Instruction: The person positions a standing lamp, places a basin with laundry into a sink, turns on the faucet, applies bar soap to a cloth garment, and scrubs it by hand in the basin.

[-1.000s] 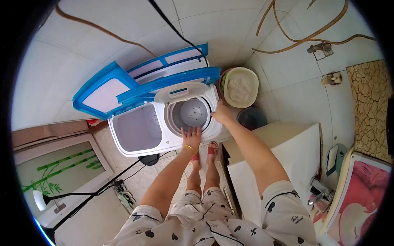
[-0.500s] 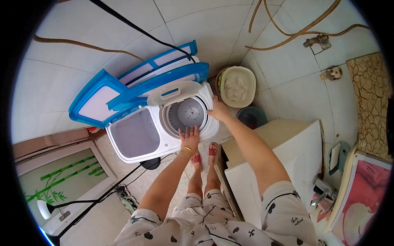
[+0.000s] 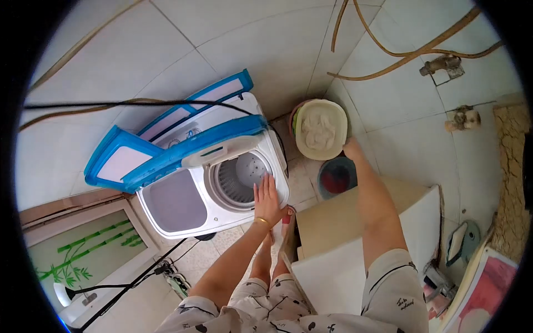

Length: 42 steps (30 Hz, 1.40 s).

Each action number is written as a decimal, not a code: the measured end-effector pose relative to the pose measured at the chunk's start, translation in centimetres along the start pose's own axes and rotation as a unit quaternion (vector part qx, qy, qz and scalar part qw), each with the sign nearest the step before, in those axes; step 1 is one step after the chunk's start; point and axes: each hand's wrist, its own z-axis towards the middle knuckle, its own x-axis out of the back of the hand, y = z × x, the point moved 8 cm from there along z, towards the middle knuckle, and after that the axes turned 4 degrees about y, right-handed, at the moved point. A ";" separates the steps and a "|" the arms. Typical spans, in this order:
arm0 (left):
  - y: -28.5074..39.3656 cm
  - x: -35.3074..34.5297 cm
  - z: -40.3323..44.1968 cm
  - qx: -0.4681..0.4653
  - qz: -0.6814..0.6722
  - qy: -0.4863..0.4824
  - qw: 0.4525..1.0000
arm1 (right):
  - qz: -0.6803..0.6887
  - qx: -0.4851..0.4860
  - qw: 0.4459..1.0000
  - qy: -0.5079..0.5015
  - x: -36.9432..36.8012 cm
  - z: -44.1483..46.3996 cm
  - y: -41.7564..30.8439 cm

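Note:
My left hand (image 3: 267, 201) lies with fingers stretched on the front rim of the spin tub (image 3: 248, 172), at the right side of a white twin-tub washing machine (image 3: 214, 222). A gold bracelet (image 3: 262, 222) is on that wrist. The tub's perforated drum shows nothing in it, and its pale inner lid (image 3: 205, 155) stands raised. My right hand (image 3: 351, 149) is closed at the right edge of a cream basin (image 3: 305, 145); its fingertips are partly hidden. Whitish cloth (image 3: 318, 132) lies in this basin.
The blue-framed lids (image 3: 119, 158) stand raised behind the machine, with a black cable (image 3: 166, 103) across them. A dark bucket (image 3: 327, 186) with something red inside stands below the cream basin. A beige cabinet (image 3: 333, 213) is at right, and a lamp (image 3: 62, 293) at lower left.
My right hand has left the machine's right edge and moved right to the cream basin. My left hand remains on the tub's front rim, slightly further right. The view has shifted.

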 end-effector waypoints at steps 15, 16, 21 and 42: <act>0.4 0.3 1.3 -0.034 -0.051 0.047 0.997 | 0.074 -0.117 0.987 0.081 -6.8 13.2 11.7; 0.3 0.2 1.4 -0.030 -0.052 0.044 0.997 | 0.097 -0.156 0.978 0.100 -7.0 13.0 11.9; 0.2 0.2 1.4 -0.033 -0.052 0.043 0.997 | 0.037 -0.113 0.988 0.097 -9.1 14.9 13.3; -0.1 0.2 0.5 -0.024 -0.069 0.031 0.997 | 0.067 -0.029 0.991 0.113 -2.5 13.5 13.6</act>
